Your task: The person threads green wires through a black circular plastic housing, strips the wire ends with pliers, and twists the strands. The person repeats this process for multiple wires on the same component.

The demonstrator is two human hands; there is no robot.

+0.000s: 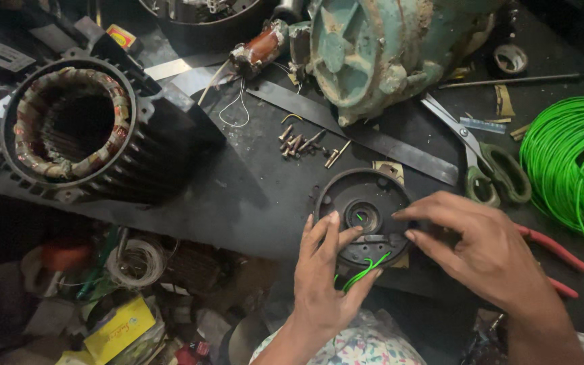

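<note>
Round black metal end cover [363, 209] with central bearing seat lies flat on the dark counter [251, 196], near its front edge. Short green insulated wire piece [366, 269] crosses the cover's lower rim. Left hand [322, 277]: grip pinching the green wire, thumb resting on the cover. Right hand [488, 253]: fingers spread, fingertips touching the cover's right rim, nothing pinched. Beyond: loose bolts [302, 143], green-handled scissors [488, 159], coil of green wire [572, 162] at right, black finned stator housing [89, 132] at left.
</note>
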